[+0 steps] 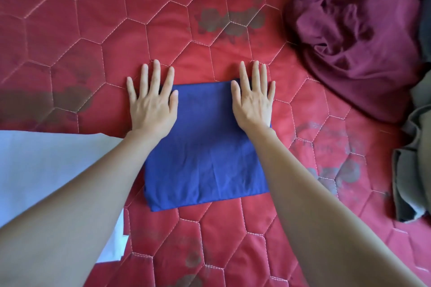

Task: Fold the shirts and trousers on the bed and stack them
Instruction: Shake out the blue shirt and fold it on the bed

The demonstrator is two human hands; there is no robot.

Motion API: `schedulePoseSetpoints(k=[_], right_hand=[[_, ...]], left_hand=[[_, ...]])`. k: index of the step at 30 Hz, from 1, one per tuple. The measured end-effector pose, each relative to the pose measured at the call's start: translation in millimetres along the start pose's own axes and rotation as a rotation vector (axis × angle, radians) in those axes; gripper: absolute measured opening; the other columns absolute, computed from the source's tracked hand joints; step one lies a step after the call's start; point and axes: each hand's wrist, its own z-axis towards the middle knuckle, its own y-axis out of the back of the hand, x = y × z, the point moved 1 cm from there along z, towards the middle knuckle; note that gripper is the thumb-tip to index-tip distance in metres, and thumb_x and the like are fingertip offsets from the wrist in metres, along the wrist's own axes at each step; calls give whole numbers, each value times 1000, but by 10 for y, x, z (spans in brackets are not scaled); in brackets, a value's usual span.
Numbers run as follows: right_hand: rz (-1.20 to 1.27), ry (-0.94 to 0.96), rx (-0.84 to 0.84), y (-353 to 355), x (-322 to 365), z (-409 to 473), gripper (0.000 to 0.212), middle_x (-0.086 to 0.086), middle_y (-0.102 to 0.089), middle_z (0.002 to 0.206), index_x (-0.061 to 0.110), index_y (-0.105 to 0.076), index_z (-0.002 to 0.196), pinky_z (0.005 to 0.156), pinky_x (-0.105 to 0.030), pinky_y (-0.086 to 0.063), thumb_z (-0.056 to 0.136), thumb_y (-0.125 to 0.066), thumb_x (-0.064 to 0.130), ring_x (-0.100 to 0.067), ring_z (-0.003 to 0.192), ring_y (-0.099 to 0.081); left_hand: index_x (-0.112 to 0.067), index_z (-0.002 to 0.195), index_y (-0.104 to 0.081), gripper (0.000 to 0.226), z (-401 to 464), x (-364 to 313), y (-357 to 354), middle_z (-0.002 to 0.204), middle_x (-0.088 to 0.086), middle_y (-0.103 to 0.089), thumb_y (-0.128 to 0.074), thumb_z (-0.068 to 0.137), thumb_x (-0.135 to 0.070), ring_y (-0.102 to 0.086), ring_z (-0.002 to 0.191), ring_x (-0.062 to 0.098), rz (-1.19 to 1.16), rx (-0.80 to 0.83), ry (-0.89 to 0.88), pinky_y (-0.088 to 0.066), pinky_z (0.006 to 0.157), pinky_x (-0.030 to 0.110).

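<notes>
A blue garment [205, 147] lies folded into a rectangle in the middle of the red quilted bed [93, 18]. My left hand [152, 102] lies flat with spread fingers on its far left corner, fingertips reaching past the edge onto the quilt. My right hand [253, 100] presses flat on the far right corner in the same way. Both hands hold nothing. A crumpled maroon garment [354, 37] lies unfolded at the far right. An olive-grey garment [412, 158] is bunched at the right edge.
A white sheet or cloth [46, 163] covers the bed's left side under my left forearm. A dark blue-grey piece of fabric [425, 30] shows at the right edge behind the maroon garment. The quilt has dark printed patches.
</notes>
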Motion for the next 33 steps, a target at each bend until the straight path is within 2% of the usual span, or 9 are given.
schedulePoseSetpoints(k=[4, 9, 12, 15, 19, 21, 24, 28, 33], right_hand=[[122, -77, -24, 126, -158, -60, 55, -4, -4, 163, 26, -10, 155, 120, -48, -4, 104, -24, 42, -18, 150, 3], [86, -25, -57, 271, -232, -644, 61, -6, -5, 163, 21, -8, 155, 121, -46, -4, 101, -21, 47, -21, 150, 0], [65, 7, -2, 230, -277, -975, 62, -7, -7, 162, 21, -9, 155, 120, -43, -1, 100, -22, 48, -22, 150, 0], [40, -1, 86, 100, -374, -1171, 60, -9, -7, 162, 22, -9, 154, 121, -46, -4, 102, -33, 40, -24, 150, -2], [8, 26, 57, 45, -414, -1195, 59, -13, -16, 160, 19, -15, 154, 121, -46, -6, 101, -32, 41, -28, 149, -10], [24, 18, 7, 59, -400, -1187, 62, -13, -27, 157, 15, -22, 153, 118, -47, -17, 99, -30, 44, -29, 146, -21], [67, 11, -117, 83, -399, -1204, 65, -12, -49, 141, 14, -33, 149, 103, -45, -38, 95, -51, 43, -31, 129, -45], [126, 27, -122, 102, -419, -1221, 70, -13, -53, 124, 27, -36, 148, 84, -41, -47, 87, -67, 42, -31, 106, -50], [134, -47, -56, 143, -429, -1230, 77, -4, -48, 121, 40, -27, 149, 59, -26, -43, 84, -65, 51, -22, 89, -55]], left_hand=[[-17, 155, -10, 58, -82, 8, 95, 162, 14, 1, -24, 103, -37, 1, 149, 32, -73, -3, 113, -2, 119, 55], [-10, 154, -18, 59, -584, -116, 189, 160, 22, -9, -26, 102, -37, -10, 147, 39, -193, -120, 54, -11, 117, 54], [-9, 152, -23, 59, -951, -140, 91, 159, 22, -14, -26, 101, -38, -16, 146, 40, -140, -93, 7, -16, 115, 55], [-3, 149, -30, 60, -1215, -98, -54, 156, 28, -17, -27, 99, -37, -21, 144, 43, -96, -25, 61, -25, 113, 58], [-3, 150, -28, 60, -1258, -99, -93, 155, 30, -16, -29, 99, -35, -22, 143, 44, -74, -8, 101, -25, 112, 55], [-3, 150, -30, 59, -1244, -143, -65, 154, 31, -20, -30, 100, -35, -25, 142, 44, -69, -20, 125, -27, 112, 54], [-8, 148, -36, 55, -1268, -215, -15, 152, 30, -28, -44, 100, -34, -33, 138, 44, -84, -68, 198, -32, 108, 54], [-15, 144, -46, 55, -1343, -323, 35, 140, 30, -43, -59, 94, -35, -46, 123, 47, -125, -92, 297, -41, 94, 55], [-13, 142, -49, 58, -1413, -393, 98, 111, 28, -52, -65, 90, -33, -54, 90, 43, -244, -160, 361, -48, 76, 51]])
